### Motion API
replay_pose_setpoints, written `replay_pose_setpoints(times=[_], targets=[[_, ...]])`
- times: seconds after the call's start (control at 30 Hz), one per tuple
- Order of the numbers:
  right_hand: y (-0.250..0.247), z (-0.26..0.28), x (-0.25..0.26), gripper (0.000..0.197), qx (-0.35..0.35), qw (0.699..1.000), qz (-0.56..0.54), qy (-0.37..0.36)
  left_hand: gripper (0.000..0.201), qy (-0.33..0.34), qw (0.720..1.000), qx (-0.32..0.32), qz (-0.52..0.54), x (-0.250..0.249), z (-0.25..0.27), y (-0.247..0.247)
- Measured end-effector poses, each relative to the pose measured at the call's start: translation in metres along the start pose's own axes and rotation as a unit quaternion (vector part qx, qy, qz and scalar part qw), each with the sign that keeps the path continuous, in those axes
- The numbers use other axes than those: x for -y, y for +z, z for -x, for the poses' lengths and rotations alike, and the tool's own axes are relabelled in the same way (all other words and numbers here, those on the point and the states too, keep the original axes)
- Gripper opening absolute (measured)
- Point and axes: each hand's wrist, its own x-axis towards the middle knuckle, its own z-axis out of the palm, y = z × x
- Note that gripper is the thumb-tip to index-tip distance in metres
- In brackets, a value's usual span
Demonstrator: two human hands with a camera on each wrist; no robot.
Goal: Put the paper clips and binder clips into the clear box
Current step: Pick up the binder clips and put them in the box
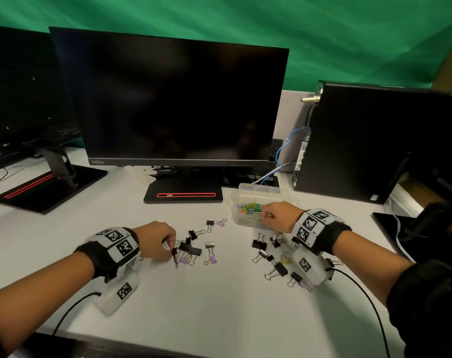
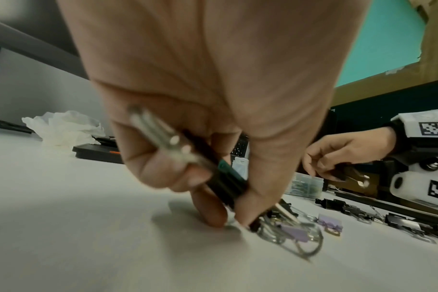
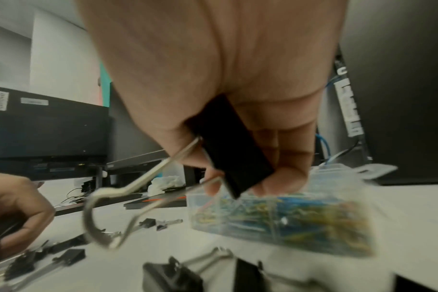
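Right hand (image 3: 213, 98) gripping black binder clip (image 3: 233, 146), apparently above clear box (image 3: 288, 223)

My right hand (image 3: 213, 89) grips a black binder clip (image 3: 234, 146), wire handles (image 3: 128, 197) hanging toward seven o'clock, above the clear box (image 3: 288, 221) of paper clips (image 3: 313, 217) at five o'clock.
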Motion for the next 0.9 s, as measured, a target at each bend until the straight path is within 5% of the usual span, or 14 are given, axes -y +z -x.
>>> replay_pose_setpoints(times=[0.23,0.47,0.57,0.8,0.9], targets=[[0.001,0.032,-0.016,0.041,0.075,0.996,-0.037,0.008,0.022,-0.017,0.996,0.021,0.082,-0.016,-0.006,0.001],[0.018,0.047,-0.026,0.099,0.133,0.99,0.032,-0.027,0.085,-0.033,0.997,0.046,0.045,-0.024,-0.012,0.006],[0.033,0.04,-0.026,0.108,0.139,0.99,0.019,-0.019,0.096,-0.048,0.997,0.053,0.018,-0.027,-0.016,0.012],[0.029,0.03,-0.014,0.052,0.116,0.991,-0.044,-0.04,0.043,0.012,0.994,0.051,0.091,-0.041,-0.02,0.009],[0.03,0.029,-0.013,0.046,0.115,0.99,-0.065,-0.039,0.028,0.011,0.998,0.027,0.051,-0.048,-0.023,0.012]])
